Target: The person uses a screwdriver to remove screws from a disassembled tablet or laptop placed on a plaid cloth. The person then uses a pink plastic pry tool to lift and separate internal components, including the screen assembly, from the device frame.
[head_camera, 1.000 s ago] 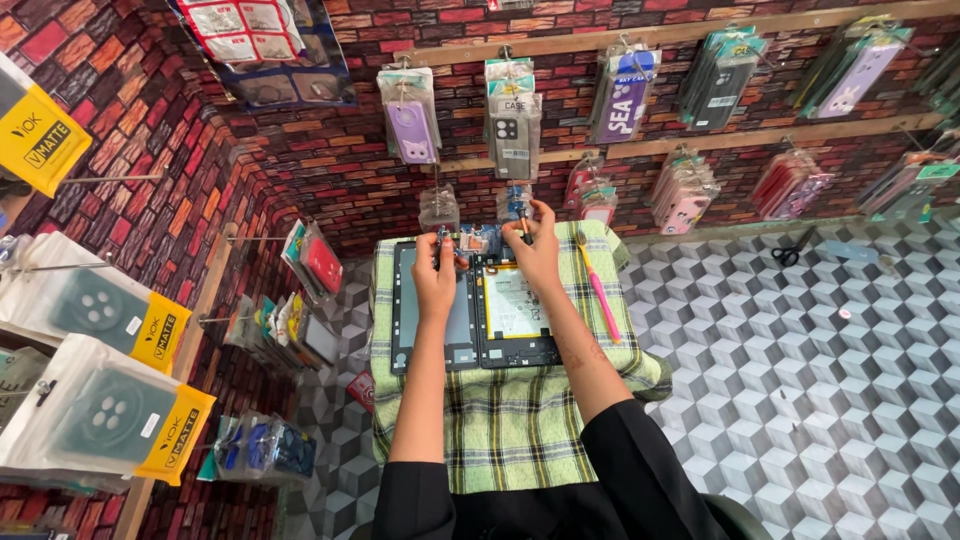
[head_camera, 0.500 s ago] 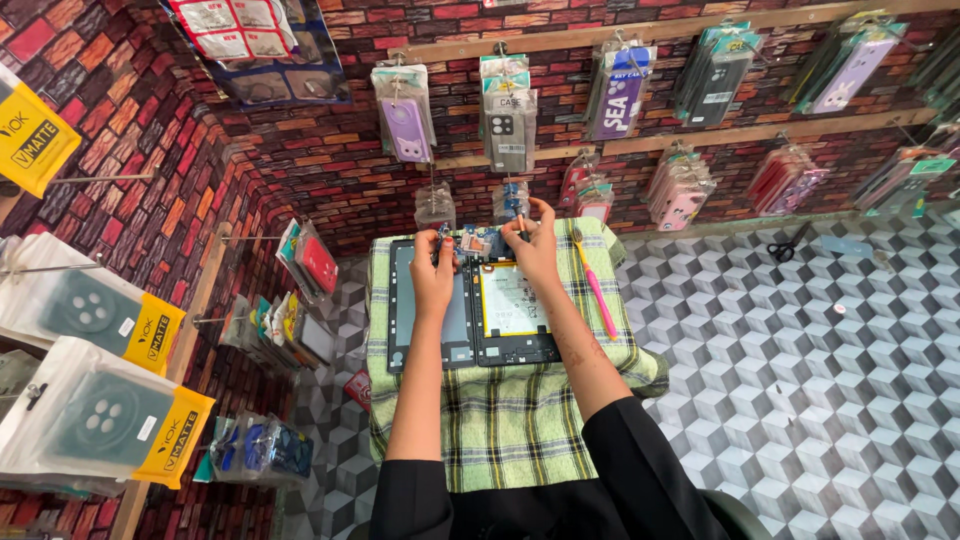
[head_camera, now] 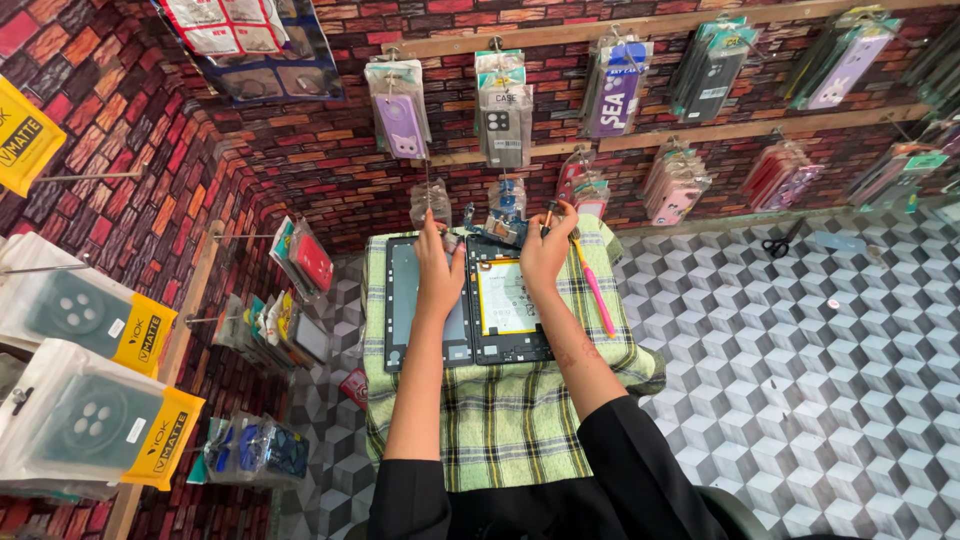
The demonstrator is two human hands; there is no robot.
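An opened tablet lies on a green plaid cloth (head_camera: 500, 420). Its grey frame half (head_camera: 403, 310) is on the left, and the half with the white battery (head_camera: 505, 297) is on the right. My left hand (head_camera: 438, 268) rests over the seam between the halves, fingertips bunched at the top edge; whether it pinches anything is hidden. My right hand (head_camera: 546, 252) is at the top of the battery half, fingers closed on a small dark screwdriver (head_camera: 547, 213). Loose blue circuit parts (head_camera: 505, 218) lie just beyond both hands.
A pink stick-like tool (head_camera: 598, 292) lies on the cloth right of the tablet. Scissors (head_camera: 777, 243) sit far right on the cube-patterned surface (head_camera: 800, 380). Packaged phone cases (head_camera: 500, 110) hang on the brick-patterned wall, with more packages (head_camera: 90, 430) at left.
Both hands stay at the tablet's top edge with only slight finger shifts. The view has drifted a little.
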